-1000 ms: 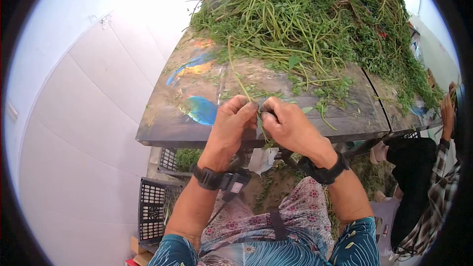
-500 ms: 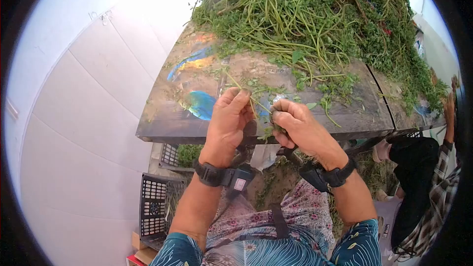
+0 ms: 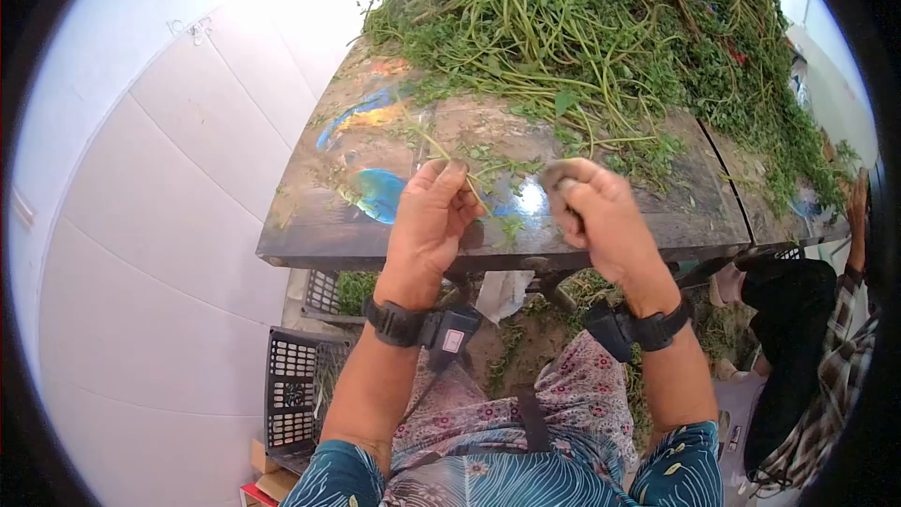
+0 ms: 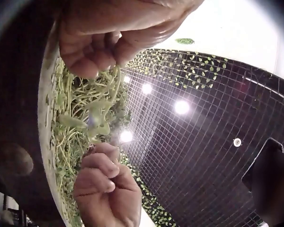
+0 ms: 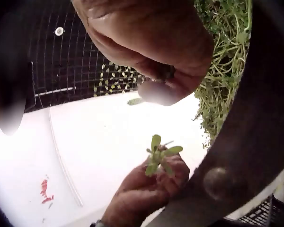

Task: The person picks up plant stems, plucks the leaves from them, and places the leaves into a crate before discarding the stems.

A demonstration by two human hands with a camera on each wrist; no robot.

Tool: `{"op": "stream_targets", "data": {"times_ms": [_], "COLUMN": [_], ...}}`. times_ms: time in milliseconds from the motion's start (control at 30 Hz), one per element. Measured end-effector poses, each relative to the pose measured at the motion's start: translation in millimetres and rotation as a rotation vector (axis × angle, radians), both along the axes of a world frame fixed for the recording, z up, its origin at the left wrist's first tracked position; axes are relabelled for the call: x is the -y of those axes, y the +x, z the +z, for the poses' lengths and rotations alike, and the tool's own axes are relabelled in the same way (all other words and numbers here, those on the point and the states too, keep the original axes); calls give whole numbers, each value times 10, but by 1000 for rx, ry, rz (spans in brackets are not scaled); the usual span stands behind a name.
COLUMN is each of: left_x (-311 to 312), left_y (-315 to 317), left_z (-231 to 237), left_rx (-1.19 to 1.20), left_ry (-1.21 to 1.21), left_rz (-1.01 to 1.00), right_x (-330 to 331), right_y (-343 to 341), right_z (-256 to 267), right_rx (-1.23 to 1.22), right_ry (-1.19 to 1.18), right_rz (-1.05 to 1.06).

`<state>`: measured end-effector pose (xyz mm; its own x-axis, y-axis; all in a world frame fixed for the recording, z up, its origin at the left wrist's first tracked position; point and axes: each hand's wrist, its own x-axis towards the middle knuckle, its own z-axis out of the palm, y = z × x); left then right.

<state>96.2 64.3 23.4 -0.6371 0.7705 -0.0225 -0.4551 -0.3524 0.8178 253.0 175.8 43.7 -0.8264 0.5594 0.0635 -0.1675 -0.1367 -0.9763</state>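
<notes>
My left hand (image 3: pixel 427 225) pinches a thin green stem (image 3: pixel 434 145) between thumb and fingers, over the table's near edge. One end of the stem points up and away; the other hangs below the fingers with a small leafy tip (image 5: pixel 157 157). To its right, apart from the stem, my right hand (image 3: pixel 605 221) is blurred, its fingers curled in. A dark green bit of plant (image 5: pixel 166 72) shows between its thumb and fingers in the right wrist view. Beyond both hands lies a large heap of leafy green stems (image 3: pixel 554 38).
Leaf scraps (image 3: pixel 497 164) litter the dark table (image 3: pixel 610 237) with its colourful printed patches. Black plastic crates (image 3: pixel 293 390) stand below at the left, one holding greens (image 3: pixel 355 294). Another person's hand (image 3: pixel 858 211) shows at the right edge.
My right hand has come away from the stem, moving right and apart from the left hand. The left hand has shifted slightly left and still pinches the stem.
</notes>
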Motion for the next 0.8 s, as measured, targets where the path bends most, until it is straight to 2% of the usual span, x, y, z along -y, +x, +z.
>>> {"op": "stream_targets", "data": {"times_ms": [33,133,167,267,400,600,800], "left_x": [-6,8,12,19,39,30,13], "left_y": [8,14,2,-21,-11,10,39], "left_z": [-4,-1,-12,-37,-27,-11,-19], "left_rx": [-5,-17,-33,-49,-16,18,-53], "left_ry": [-3,-17,-17,-10,35,22,-26], "left_rz": [2,-9,-18,-49,-76,-25,-41], "right_x": [34,180,214,305,259,336,210], "right_y": [-24,-136,-188,-247,-257,-115,-95], "right_z": [-21,14,-30,7,-117,-49,-110], "right_rx": [81,125,83,250,159,219,188], "right_ry": [100,616,645,941,994,894,879], "right_rz": [-19,-96,-85,-118,-158,-133,-273]}}
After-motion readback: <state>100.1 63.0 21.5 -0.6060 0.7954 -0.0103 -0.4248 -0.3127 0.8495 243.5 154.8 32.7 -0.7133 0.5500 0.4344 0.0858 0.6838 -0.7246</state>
